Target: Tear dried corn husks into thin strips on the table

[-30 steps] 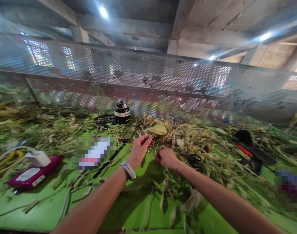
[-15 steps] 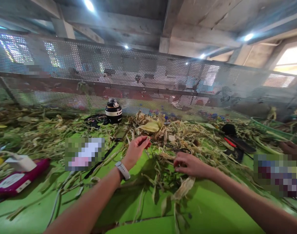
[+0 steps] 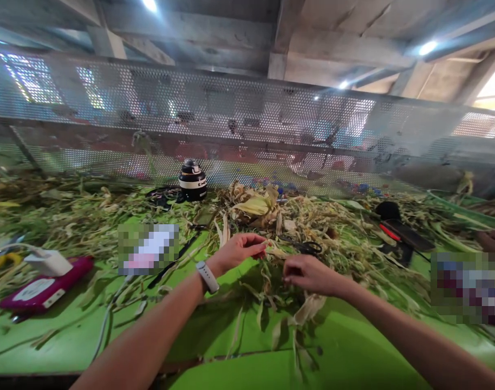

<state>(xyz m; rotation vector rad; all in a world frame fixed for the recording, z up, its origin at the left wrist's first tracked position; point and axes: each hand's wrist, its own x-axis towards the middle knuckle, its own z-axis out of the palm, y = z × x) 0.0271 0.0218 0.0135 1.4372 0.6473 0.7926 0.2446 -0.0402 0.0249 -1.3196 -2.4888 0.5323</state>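
Apparently underway: nothing visibly finished, plenty of dried leaves (image 3: 253,207) left loose along the table's (image 3: 353,346) far edge and strewn toward its near one. Left hand (image 3: 241,253) above the leaves, thumb and finger pinched together, perhaps on a strand; cannot tell. Right hand (image 3: 312,274) beside, fingers curled, contents hidden. Across the green surface: purple box (image 3: 48,287), black bottle (image 3: 193,187), scissors (image 3: 308,247), another person's hand (image 3: 492,240) by the right edge. Behind, perforated screen (image 3: 231,108); overhead, concrete beams (image 3: 207,49).

Husks (image 3: 253,207) right of bottle (image 3: 193,183), behind hands (image 3: 237,252); scissors (image 3: 311,247) farther right; charger (image 3: 48,263) on power strip (image 3: 38,290)
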